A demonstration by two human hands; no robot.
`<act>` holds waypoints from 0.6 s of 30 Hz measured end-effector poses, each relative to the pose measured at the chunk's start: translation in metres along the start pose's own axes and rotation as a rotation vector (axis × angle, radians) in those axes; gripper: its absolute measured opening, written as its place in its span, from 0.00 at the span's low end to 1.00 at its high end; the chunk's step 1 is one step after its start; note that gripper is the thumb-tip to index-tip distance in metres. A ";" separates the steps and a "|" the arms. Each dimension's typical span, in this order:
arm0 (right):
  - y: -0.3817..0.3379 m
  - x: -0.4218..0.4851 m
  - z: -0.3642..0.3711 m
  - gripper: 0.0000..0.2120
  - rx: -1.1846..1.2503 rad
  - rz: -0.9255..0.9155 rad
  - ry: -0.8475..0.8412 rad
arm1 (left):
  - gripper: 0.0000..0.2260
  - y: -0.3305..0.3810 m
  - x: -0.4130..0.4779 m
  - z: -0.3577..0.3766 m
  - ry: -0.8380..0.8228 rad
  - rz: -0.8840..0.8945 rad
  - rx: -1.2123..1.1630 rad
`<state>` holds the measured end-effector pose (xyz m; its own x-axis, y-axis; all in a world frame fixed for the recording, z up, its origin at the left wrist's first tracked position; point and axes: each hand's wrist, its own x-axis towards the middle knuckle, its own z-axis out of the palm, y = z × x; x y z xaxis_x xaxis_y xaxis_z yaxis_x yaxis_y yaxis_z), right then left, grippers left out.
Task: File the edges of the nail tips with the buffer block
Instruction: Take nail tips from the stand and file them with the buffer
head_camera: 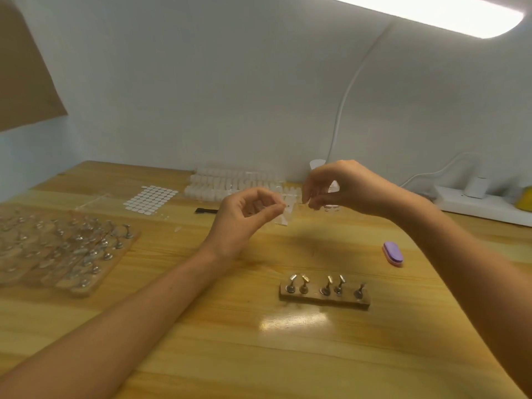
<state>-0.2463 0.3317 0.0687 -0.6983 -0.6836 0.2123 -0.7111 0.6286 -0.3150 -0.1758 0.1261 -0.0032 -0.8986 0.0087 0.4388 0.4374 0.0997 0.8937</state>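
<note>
Roughly, wooden bench [201, 341], large rack of metal holders [60, 249] near left, left hand [244, 217] and right hand [336, 185] raised mid-bench, fingers [269, 194] curled narrow, contents impossible to tell, boxed clear nail tips [236, 182] far behind, five-holder stand [324, 296] near, purple buffer block [392, 254] lying right, untouched.

The table [201, 341] was yellow-brown wood with darker stripes running across it. The buffer block [392, 253] was purple on top and pink along its side. The small stand [324, 300] was dark brown, and its little holders [325, 287] were shiny silver. A sheet of stickers [151, 199] had white ovals in neat rows (like tiny eggs). The nail tips [230, 182] at the back looked milky white. A thin stick [205, 210] was black. The wall [230, 82], the cable [341, 110] and the power strip [475, 204] were white. A yellow thing [525, 198] showed at the right edge.
</note>
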 end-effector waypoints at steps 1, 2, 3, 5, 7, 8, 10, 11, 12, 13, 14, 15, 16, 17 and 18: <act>0.005 0.004 0.005 0.07 -0.026 0.024 -0.031 | 0.02 -0.003 -0.001 0.000 0.022 -0.039 0.007; 0.009 0.009 0.011 0.07 -0.047 0.044 -0.068 | 0.02 -0.005 -0.001 0.000 0.034 -0.080 0.020; 0.013 0.013 0.018 0.05 -0.053 0.061 -0.103 | 0.02 -0.007 -0.002 0.000 0.042 -0.117 0.036; 0.020 0.020 0.032 0.05 -0.066 0.089 -0.147 | 0.05 -0.011 -0.004 0.001 0.057 -0.177 0.046; 0.026 0.022 0.043 0.07 -0.130 0.100 -0.132 | 0.06 -0.014 -0.005 0.001 0.071 -0.230 0.012; 0.029 0.020 0.048 0.08 -0.167 0.102 -0.106 | 0.06 -0.014 -0.005 0.001 0.070 -0.252 -0.011; 0.035 0.013 0.054 0.13 -0.238 0.118 -0.037 | 0.06 -0.014 -0.005 0.001 0.055 -0.279 -0.027; 0.037 0.007 0.056 0.16 -0.256 0.122 0.019 | 0.06 -0.014 -0.005 0.001 0.042 -0.281 -0.021; 0.037 0.001 0.057 0.16 -0.224 0.121 0.088 | 0.05 -0.014 -0.005 0.001 0.022 -0.276 -0.008; 0.036 -0.007 0.057 0.14 -0.134 0.112 0.166 | 0.05 -0.014 -0.005 0.000 -0.005 -0.268 0.012; 0.033 -0.016 0.057 0.09 -0.010 0.102 0.227 | 0.05 -0.013 -0.005 0.001 -0.035 -0.259 0.037; 0.030 -0.027 0.056 0.05 0.107 0.098 0.245 | 0.05 -0.012 -0.005 0.001 -0.068 -0.249 0.060; 0.027 -0.038 0.055 0.06 0.189 0.107 0.232 | 0.05 -0.012 -0.005 0.002 -0.099 -0.238 0.081; 0.025 -0.049 0.054 0.08 0.232 0.120 0.192 | 0.05 -0.011 -0.006 0.003 -0.122 -0.227 0.103; 0.023 -0.060 0.053 0.10 0.253 0.131 0.146 | 0.05 -0.011 -0.007 0.004 -0.139 -0.219 0.129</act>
<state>-0.2165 0.3679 -0.0003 -0.8000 -0.5309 0.2796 -0.5842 0.5829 -0.5647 -0.1746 0.1292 -0.0165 -0.9713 0.1080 0.2117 0.2321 0.2395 0.9427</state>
